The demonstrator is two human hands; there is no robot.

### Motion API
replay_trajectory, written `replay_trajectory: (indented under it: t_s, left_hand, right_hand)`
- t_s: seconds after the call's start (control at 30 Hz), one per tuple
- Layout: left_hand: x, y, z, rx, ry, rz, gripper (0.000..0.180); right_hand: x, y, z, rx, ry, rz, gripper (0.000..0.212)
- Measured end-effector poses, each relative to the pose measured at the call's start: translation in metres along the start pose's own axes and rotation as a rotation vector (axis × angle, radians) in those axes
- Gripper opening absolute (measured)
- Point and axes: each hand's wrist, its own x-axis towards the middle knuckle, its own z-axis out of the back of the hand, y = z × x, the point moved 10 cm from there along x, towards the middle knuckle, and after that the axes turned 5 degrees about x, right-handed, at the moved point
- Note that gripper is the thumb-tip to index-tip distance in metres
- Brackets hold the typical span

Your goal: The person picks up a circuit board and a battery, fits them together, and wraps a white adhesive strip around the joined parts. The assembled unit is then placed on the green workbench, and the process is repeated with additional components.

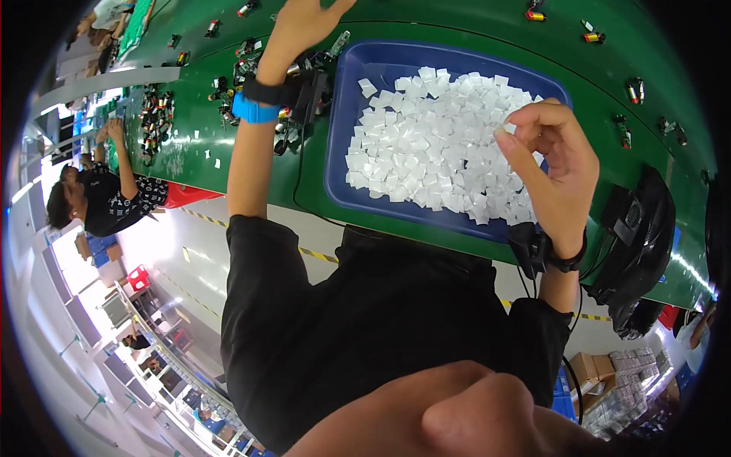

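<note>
My right hand (pixel 560 156) is over the right side of a blue tray (pixel 333 145). Its thumb and index finger are pinched on a small white square piece (pixel 509 129). Many more white square pieces (pixel 434 145) lie heaped in the tray. Stretched far forward, my left hand (pixel 304 29) is past the tray's far left corner. Its thumb sticks out to the side, while the upper edge cuts off the other fingers; nothing shows in it. Beside my left wrist lies a cluster of small electronic assemblies (pixel 247 57) with batteries.
More assemblies (pixel 595 36) are scattered over the green table (pixel 472 34). A black plastic bag (pixel 643 236) and a dark device lie at the right edge. Cables run from both wrists. At the left another person (pixel 114 194) sits by a pile of assemblies (pixel 156 122).
</note>
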Motion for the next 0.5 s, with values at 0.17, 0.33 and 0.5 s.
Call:
replay_trajectory:
  t_s: [0.17,0.33,0.5]
  left_hand:
    - [-0.046,-0.02,-0.002,0.774,0.132,-0.387,0.027]
    - [-0.06,-0.047,0.011,0.613,0.033,-0.278,0.02]
    - [-0.076,-0.122,0.014,0.357,-0.063,-0.306,0.016]
  right_hand:
    - [0.001,0.0,-0.001,-0.017,0.01,0.039,0.019]
    - [0.001,-0.002,-0.004,-0.045,0.028,0.056,0.019]
    - [0.0,-0.008,-0.012,-0.03,0.045,-0.047,0.012]
